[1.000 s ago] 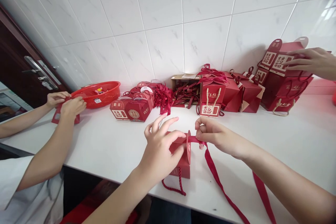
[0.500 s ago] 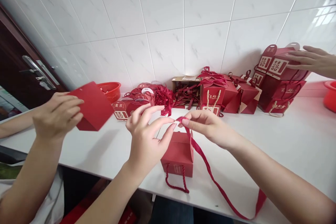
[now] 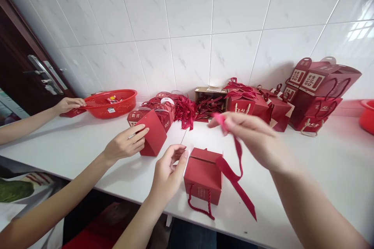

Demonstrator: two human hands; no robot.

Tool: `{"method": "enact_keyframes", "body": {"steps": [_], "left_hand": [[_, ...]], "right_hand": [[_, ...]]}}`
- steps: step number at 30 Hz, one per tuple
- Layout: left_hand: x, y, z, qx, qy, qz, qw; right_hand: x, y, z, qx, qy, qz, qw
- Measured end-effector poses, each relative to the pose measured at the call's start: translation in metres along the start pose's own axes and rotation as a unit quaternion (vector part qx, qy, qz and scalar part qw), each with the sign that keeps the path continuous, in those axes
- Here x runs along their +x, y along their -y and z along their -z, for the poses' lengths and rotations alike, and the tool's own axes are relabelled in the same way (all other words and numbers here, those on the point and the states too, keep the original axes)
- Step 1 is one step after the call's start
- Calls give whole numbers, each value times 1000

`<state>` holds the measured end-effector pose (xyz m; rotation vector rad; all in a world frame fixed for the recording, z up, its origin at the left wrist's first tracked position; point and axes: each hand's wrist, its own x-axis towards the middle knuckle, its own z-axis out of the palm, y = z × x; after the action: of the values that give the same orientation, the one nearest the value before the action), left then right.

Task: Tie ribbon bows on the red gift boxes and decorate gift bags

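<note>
In front of me on the white table stands a red gift box [image 3: 203,175] with a twisted rope handle [image 3: 201,208] hanging on its near side. My left hand [image 3: 169,169] is at the box's left edge, thumb and fingers closed on its upright side flap, whose pale inner face shows. Above and to the right of the box, my right hand [image 3: 254,132] pinches a dark red ribbon [image 3: 233,177]; this hand is blurred. From it the ribbon drops in a loop, its loose end lying past the box's right side.
At left a co-worker's hand [image 3: 127,144] holds a red box [image 3: 153,134]; another hand [image 3: 70,105] touches a red plastic basket [image 3: 111,105]. Along the tiled wall lie a ribbon pile [image 3: 185,111], an open carton [image 3: 212,90] and stacked red boxes [image 3: 318,101].
My hands have parted: the right moved right with the ribbon, the left came down to the box. The co-worker's box moved right. A hand at the stacked boxes has left view.
</note>
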<state>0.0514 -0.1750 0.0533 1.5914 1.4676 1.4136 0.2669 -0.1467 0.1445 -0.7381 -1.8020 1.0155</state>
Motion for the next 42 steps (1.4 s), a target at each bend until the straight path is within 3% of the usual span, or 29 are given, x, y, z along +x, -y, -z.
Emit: {"method": "enact_keyframes", "body": {"steps": [3,8,15,19,27,32,35,38,40,42], "left_hand": [[2,0,0,4,-6,25,1000],[1,2,2,-44,17,68,997],[-3,2,-1,-52,16,66,996],[-7,-2,-2,-24,21,42,999],[-7,-13,2,-81,98,108,986],[-7,-12,0,-55,129,89,986],[-2,-2,7,79,143,70,984],[7,17,29,341,120,87,928],[13,30,48,408,91,116,901],[17,38,60,436,71,117,889]], "right_hand": [[11,-23,-19,-84,102,-63,989],[16,-39,-36,-161,159,-101,969],[15,-45,-42,-199,156,-125,959],[16,-47,-44,-199,167,-105,960],[16,-44,-43,-200,199,-78,956],[15,-43,-43,-212,205,-62,953],[14,-41,-36,-228,167,-36,959],[8,-39,-16,-233,62,-26,970],[-1,-38,1,-243,8,-42,969],[-13,-41,16,-261,-2,-81,962]]}}
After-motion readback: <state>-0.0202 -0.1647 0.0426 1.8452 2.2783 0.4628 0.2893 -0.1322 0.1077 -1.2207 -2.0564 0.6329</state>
